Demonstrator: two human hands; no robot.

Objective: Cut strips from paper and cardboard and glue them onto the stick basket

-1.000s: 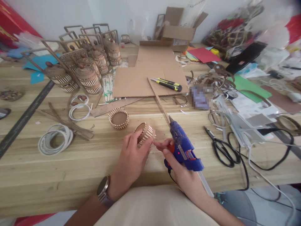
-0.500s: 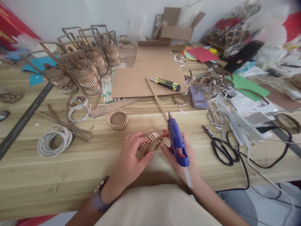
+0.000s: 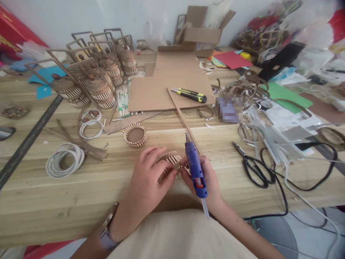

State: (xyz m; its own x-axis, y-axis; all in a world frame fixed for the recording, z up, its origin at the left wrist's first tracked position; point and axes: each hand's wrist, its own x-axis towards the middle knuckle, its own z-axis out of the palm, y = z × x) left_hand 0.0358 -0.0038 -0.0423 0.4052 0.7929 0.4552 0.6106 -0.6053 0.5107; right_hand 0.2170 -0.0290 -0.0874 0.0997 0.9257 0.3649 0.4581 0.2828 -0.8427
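Observation:
My right hand (image 3: 208, 176) is closed round a blue hot glue gun (image 3: 194, 163), its nozzle pointing away from me and a clear glue stick out of its back end. The right thumb and fingertips also reach the right side of a small round basket wall (image 3: 174, 157) made of short wooden sticks and a brown cardboard band. My left hand (image 3: 148, 176) pinches the near side of this wall between thumb and forefinger, the other fingers lifted. Part of the wall is hidden behind the fingers. Beyond it stands a similar round stick basket (image 3: 135, 136) with a brown base.
A yellow-black box cutter (image 3: 190, 95) lies on cardboard (image 3: 172, 81), with a brown strip (image 3: 183, 118) in front. Several lidded lantern-like baskets (image 3: 99, 91) stand back left. White tape rolls (image 3: 64, 160) lie left; black scissors (image 3: 256, 167) and cables (image 3: 285, 201) lie right.
The glue gun and my right hand have shifted left and a little down. My left fingers have lifted and spread, with thumb and forefinger still at the basket wall, which has turned slightly.

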